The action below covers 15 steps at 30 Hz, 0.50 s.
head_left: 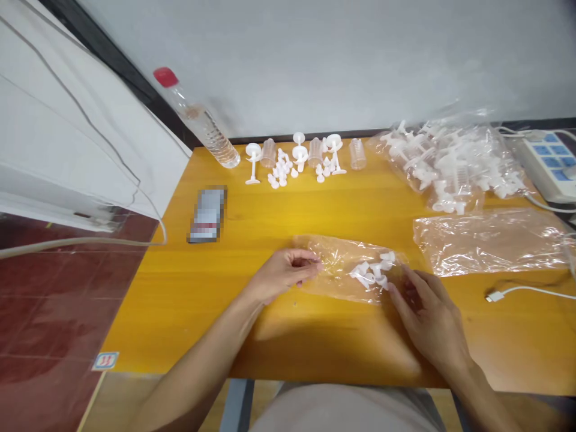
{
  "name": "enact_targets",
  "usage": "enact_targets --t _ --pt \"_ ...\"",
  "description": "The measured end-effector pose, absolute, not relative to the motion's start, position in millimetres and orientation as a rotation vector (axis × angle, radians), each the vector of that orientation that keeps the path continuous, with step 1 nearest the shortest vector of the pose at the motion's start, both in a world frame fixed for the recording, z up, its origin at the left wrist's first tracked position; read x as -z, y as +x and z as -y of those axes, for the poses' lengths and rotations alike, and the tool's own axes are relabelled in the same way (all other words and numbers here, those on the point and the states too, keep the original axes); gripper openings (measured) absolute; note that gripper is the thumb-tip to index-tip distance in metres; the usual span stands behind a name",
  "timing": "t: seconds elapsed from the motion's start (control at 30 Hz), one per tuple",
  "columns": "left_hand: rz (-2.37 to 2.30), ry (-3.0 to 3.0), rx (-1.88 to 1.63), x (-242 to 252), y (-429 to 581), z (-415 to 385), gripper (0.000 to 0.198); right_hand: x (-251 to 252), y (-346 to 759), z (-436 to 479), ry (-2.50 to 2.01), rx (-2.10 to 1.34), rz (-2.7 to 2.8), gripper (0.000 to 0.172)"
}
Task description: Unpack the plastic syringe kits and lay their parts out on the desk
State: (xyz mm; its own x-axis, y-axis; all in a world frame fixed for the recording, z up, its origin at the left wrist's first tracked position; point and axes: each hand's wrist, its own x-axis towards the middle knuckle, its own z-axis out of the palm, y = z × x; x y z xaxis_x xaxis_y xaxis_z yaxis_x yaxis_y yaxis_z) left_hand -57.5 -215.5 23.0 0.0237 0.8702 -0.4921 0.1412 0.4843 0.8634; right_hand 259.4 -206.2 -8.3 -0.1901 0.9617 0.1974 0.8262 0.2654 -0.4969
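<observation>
A clear plastic bag (335, 261) lies over the middle of the wooden table, stretched between my two hands. Several small white plastic parts (371, 273) are gathered inside its right end. With thumb and fingers pinched, my left hand (288, 273) grips the bag's left end. My right hand (425, 306) holds the right end, thumb at the near side and fingers curled at the far side, close by the white parts. Further back stand white plunger-like pieces (253, 162), clear ribbed cups (357, 154) and a cluster of small white pieces (281, 169).
A large bag of white parts (450, 159) sits at the back right, with a flat clear bag (490, 240) in front. A power strip (551, 162) and white cable plug (495, 296) are at the right. A water bottle (204, 129) and a phone (207, 215) are at the left.
</observation>
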Motion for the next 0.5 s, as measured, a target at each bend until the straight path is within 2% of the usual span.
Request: enact_targets --t 0.13,0.2,0.33,0.43,0.5 --pt "-1.252 0.911 -0.834 -22.2 -67.9 222.4 0.018 1.4 260.6 199.6 -1.805 -0.434 1.882 0.062" --pt "-1.156 0.797 -0.872 -18.3 -72.2 225.8 0.018 -2.1 261.7 195.1 -1.852 -0.651 1.823 0.062" --pt "-1.083 0.615 -0.933 -7.7 -76.4 228.3 0.025 -14.8 258.0 187.1 -1.738 -1.131 1.582 0.05" --pt "-1.05 0.625 -0.891 -4.1 -77.0 225.8 0.038 -34.7 253.0 180.1 -1.662 -1.108 1.481 0.04" --pt "-1.037 0.625 -0.888 -4.2 -75.6 222.8 0.038 -50.2 250.9 173.1 -1.615 -0.993 1.535 0.034"
